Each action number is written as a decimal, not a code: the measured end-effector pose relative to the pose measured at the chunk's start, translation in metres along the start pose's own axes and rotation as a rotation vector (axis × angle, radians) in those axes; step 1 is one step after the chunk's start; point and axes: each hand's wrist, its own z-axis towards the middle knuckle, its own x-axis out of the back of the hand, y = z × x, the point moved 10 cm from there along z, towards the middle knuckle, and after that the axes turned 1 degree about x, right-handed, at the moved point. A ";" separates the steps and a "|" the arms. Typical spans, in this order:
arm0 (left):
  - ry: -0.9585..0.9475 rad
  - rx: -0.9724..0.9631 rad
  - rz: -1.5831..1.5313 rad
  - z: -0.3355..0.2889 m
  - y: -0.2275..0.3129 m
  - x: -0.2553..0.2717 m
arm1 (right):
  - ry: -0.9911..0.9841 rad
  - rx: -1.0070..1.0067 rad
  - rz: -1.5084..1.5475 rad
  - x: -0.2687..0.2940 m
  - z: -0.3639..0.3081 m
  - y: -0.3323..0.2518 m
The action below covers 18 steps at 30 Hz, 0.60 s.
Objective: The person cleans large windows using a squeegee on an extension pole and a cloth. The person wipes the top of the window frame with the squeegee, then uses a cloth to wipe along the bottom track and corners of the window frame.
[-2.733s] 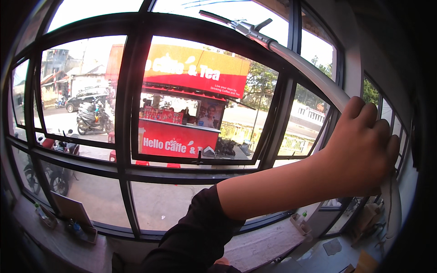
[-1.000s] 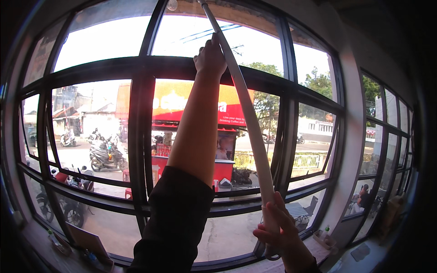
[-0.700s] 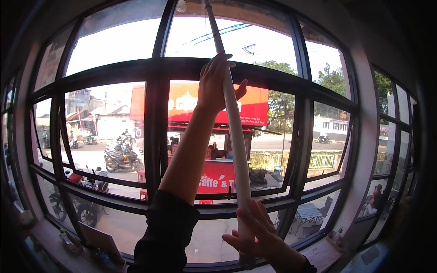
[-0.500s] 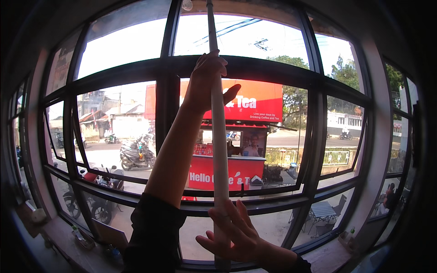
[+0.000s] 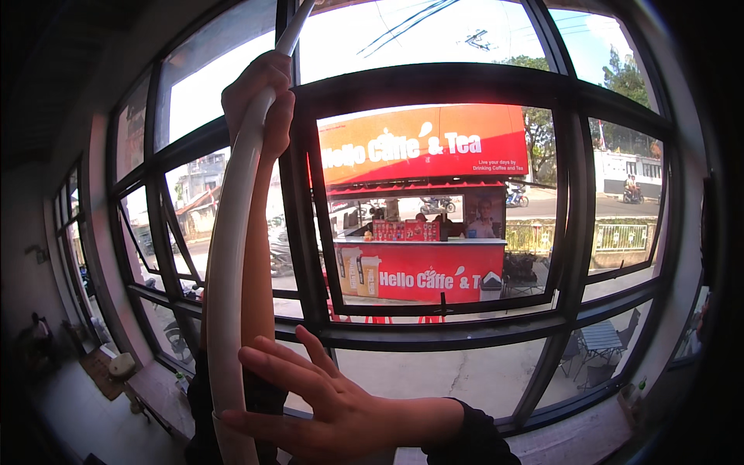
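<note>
A long white pole (image 5: 230, 240) rises from the lower edge in front of me and runs up past the top of the window. High up, my left hand (image 5: 262, 97) is wrapped round it, my forearm stretched up behind the pole. Lower down, my right hand (image 5: 329, 403) lies beside the pole with its fingers stretched and spread; thumb and fingertips seem to rest against it without closing round it. The pole's upper end lies outside the view. Behind both hands stands a large black-framed window (image 5: 434, 335) with several panes.
Some panes are tilted open, such as the middle sash (image 5: 387, 310). Below the window run a wooden counter (image 5: 159, 391) at left and a sill (image 5: 573, 446) at right. Outside are a red drinks stall (image 5: 434, 275), a slatted table (image 5: 603, 339) and a road with motorbikes.
The pole and my left hand have shifted left in view, and the pole now leans. My right hand has moved slightly left with its fingers spread. The view has turned, showing more of the stall.
</note>
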 end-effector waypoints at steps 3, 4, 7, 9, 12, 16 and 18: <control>0.097 0.051 -0.091 -0.009 -0.004 0.010 | 0.063 -0.117 0.045 0.027 -0.017 0.033; 0.080 0.004 -0.055 -0.005 0.001 0.016 | 0.074 -0.136 0.039 0.038 -0.020 0.039; 0.048 0.078 -0.016 -0.003 0.003 0.029 | 0.167 -0.143 0.028 0.071 -0.026 0.057; 0.079 0.141 -0.014 -0.004 0.005 0.043 | 0.172 -0.247 0.031 0.085 -0.032 0.074; 0.061 0.204 -0.033 -0.004 0.005 0.056 | 0.197 -0.301 0.015 0.102 -0.044 0.096; -0.004 0.186 -0.057 -0.016 0.011 0.076 | 0.245 -0.326 0.120 0.107 -0.055 0.112; 0.088 0.331 -0.121 -0.024 0.004 0.092 | 0.257 -0.295 0.132 0.107 -0.051 0.110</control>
